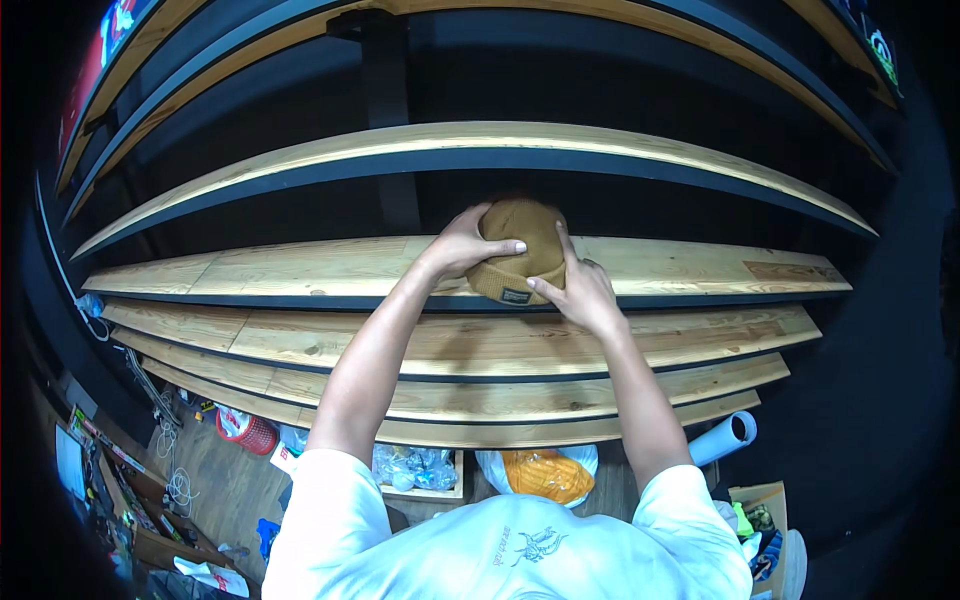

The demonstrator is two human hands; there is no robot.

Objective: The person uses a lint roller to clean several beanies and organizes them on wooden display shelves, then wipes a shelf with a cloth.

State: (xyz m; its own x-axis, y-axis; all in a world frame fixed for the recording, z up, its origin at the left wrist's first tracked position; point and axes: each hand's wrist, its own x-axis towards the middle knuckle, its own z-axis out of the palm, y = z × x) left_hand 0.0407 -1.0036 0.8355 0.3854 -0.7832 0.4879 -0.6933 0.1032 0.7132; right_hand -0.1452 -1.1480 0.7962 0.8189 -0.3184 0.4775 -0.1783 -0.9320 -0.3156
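A brown knitted beanie [518, 265] is up between both hands, in front of a pale wooden shelf [690, 265]; whether its underside touches the board cannot be told from this angle. Taking the beanie as the clock's centre, with 12 toward the top of the view, its folded cuff [482, 284] faces 6 o'clock, with a small dark label [516, 297] sewn on it, and the rounded crown points to 12.

The left grip [462, 245] is clamped on the beanie from 9 o'clock, its thumb laid across the front of the crown and its other fingers going round behind, mostly out of sight. The right grip [588, 285] is clamped on it from 4 o'clock, thumb pressed on the cuff beside the label, index finger running up the side toward 2.

The knit looks light and soft, with plenty of give and little risk of slipping or breaking; the likelier trouble is a dented crown or a skewed fold. The doubled cuff should be the firmest part, so the best hold is there, at 3 and 9 o'clock, with light pressure and the label left uncovered.

On the floor lie a red basket [250, 432] toward 8 o'clock, a box of clear packets [415, 468] toward 7 and a bagged orange bundle [545, 477] at 6.
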